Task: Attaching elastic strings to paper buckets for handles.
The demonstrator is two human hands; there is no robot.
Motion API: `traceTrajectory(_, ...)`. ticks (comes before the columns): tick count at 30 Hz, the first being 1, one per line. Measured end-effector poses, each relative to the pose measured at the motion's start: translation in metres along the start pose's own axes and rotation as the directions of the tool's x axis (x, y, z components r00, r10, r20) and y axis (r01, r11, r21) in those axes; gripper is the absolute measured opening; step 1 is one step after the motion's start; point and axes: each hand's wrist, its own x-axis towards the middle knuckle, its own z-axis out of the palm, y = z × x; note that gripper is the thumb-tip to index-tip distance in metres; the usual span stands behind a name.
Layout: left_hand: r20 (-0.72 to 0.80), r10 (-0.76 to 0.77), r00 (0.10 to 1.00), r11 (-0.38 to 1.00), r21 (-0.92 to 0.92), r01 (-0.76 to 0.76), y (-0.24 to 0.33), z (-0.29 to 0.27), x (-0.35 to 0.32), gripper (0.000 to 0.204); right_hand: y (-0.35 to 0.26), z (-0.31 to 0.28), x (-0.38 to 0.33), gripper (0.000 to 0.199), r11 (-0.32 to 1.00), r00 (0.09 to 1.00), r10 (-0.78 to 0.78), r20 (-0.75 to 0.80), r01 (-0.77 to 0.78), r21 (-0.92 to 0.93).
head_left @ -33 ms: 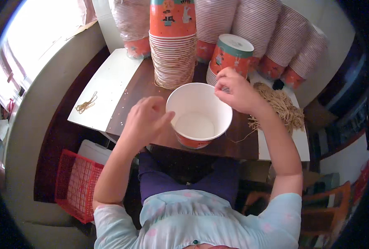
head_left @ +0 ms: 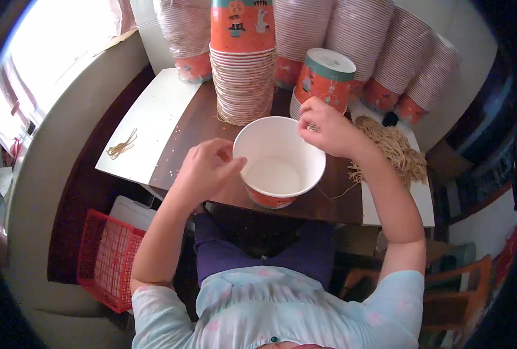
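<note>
An open paper bucket (head_left: 279,174) stands upright before me at the table's near edge, white inside, with orange printed outside low down. My left hand (head_left: 209,168) is at its left rim, fingers curled and thumb tip over the rim; what they pinch, if anything, cannot be made out. At the far right rim, the fingers of my right hand (head_left: 325,131) are pressed together; what lies between them is too small to tell. A thin strand of cord (head_left: 341,195) runs on the table from the bucket's right side toward a heap of tan cords (head_left: 389,145).
Behind the bucket rises a tall stack of upside-down orange buckets (head_left: 243,81), cords hanging about the rims. A shorter stack (head_left: 328,75) stands right of it. Several plastic-wrapped stacks (head_left: 360,38) line the back. Loose cords (head_left: 123,144) lie left; a red basket (head_left: 110,259) sits below.
Both hands have shifted only slightly: the right a little to the left, the left slightly lower. The bucket stays in place. The cord strand at right has moved a little.
</note>
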Motion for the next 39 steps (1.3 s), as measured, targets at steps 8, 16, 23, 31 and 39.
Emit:
traceTrajectory(8,0.117,-0.211,0.971,0.913,-0.332,0.238,-0.03,-0.007,0.032,0.027,-0.037,-0.004,0.012,0.013,0.881,0.748,0.455,0.484,-0.456,-0.124)
traceTrajectory(16,0.121,-0.219,0.968,0.848,-0.468,0.25,-0.032,-0.001,0.02,0.025,-0.057,0.008,-0.02,0.016,0.907,0.897,0.416,0.147,-0.4,-0.129)
traceTrajectory(23,-0.021,-0.197,0.98,0.912,-0.37,0.176,-0.023,0.02,0.006,0.02,-0.038,0.001,-0.028,0.014,0.947,0.963,0.267,-0.026,-0.268,-0.18)
traceTrajectory(31,-0.012,-0.3,0.954,0.656,-0.729,0.197,-0.019,0.033,-0.011,0.024,-0.076,0.013,0.013,0.017,0.939,0.941,0.235,0.244,-0.285,0.192)
traceTrajectory(39,0.001,-0.14,0.99,0.803,-0.585,0.114,-0.033,0.031,0.002,0.021,-0.059,0.054,0.025,0.017,0.819,0.843,0.44,0.308,-0.518,0.246)
